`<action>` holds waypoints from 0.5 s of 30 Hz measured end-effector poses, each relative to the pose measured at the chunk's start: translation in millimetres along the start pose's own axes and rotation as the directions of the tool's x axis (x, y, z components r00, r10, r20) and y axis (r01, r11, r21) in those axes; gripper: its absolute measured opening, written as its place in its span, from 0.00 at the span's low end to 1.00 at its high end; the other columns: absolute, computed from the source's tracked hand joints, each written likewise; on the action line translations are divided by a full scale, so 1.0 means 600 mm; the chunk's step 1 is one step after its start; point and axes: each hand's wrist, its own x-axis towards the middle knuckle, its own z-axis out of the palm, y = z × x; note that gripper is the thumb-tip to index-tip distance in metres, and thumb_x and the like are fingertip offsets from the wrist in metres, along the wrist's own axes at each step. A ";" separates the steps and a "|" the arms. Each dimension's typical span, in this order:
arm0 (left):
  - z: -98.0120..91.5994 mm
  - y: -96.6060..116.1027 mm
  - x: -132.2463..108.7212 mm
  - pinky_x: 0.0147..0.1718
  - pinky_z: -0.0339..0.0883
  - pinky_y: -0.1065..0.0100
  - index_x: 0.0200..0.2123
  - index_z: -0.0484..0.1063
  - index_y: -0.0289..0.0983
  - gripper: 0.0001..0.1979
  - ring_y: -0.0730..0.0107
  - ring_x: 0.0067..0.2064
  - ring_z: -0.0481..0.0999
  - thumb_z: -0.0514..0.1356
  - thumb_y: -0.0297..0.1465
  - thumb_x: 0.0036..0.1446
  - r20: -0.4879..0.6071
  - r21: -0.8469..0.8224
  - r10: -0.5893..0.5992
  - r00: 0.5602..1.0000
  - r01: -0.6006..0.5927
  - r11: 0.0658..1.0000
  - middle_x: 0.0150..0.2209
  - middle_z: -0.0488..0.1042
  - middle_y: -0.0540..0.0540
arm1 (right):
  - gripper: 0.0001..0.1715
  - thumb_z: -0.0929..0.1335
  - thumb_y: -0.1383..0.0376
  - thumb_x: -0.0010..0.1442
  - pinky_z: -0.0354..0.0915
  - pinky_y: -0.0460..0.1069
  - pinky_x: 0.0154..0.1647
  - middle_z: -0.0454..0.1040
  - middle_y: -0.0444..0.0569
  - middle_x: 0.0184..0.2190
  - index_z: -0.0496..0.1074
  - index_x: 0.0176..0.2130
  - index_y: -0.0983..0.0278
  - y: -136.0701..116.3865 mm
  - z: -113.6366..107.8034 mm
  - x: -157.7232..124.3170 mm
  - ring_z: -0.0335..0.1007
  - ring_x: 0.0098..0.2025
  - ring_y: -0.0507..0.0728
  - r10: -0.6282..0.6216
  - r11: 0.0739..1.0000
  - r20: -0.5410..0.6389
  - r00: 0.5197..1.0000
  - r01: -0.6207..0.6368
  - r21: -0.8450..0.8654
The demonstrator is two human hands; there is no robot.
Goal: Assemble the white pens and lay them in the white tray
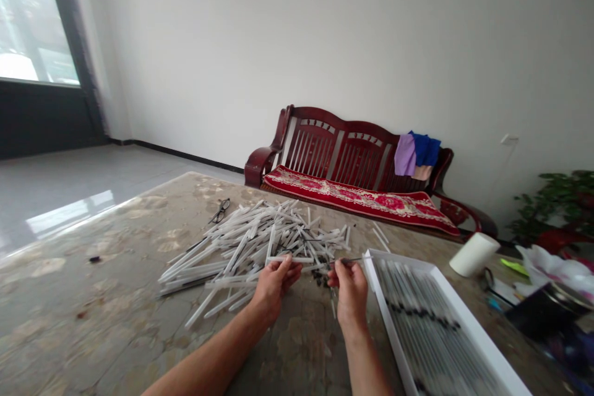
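Observation:
My left hand (pixel 279 281) pinches a white plastic tube (pixel 301 260) that lies level and points to the right. My right hand (pixel 349 284), fingers closed, grips a thin dark rod (pixel 357 258) beside the tube's right end; whether the two touch is too small to tell. Behind and left of my hands spreads a loose pile of white tubes (pixel 241 241). Small black pieces (pixel 320 277) lie between my hands. Just right of my right hand, a white open box (pixel 387 322) holds rows of thin grey sticks (pixel 431 315) with black parts.
The table has a patterned cover (pixel 139 247). Eyeglasses (pixel 219 211) lie behind the pile. At the right stand a white roll (pixel 474 254) and a black cup (pixel 547 309). A wooden bench (pixel 334 148) with a red cushion stands beyond the table.

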 end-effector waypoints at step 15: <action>0.001 -0.008 -0.006 0.31 0.77 0.73 0.28 0.73 0.32 0.06 0.71 0.26 0.81 0.64 0.23 0.58 0.058 0.013 -0.048 0.997 0.048 0.999 0.25 0.80 0.45 | 0.20 0.72 0.51 0.52 0.61 0.44 0.20 0.73 0.44 0.23 0.71 0.35 0.65 0.014 0.019 -0.020 0.69 0.25 0.54 -0.072 0.995 0.211 0.975 0.084 -0.046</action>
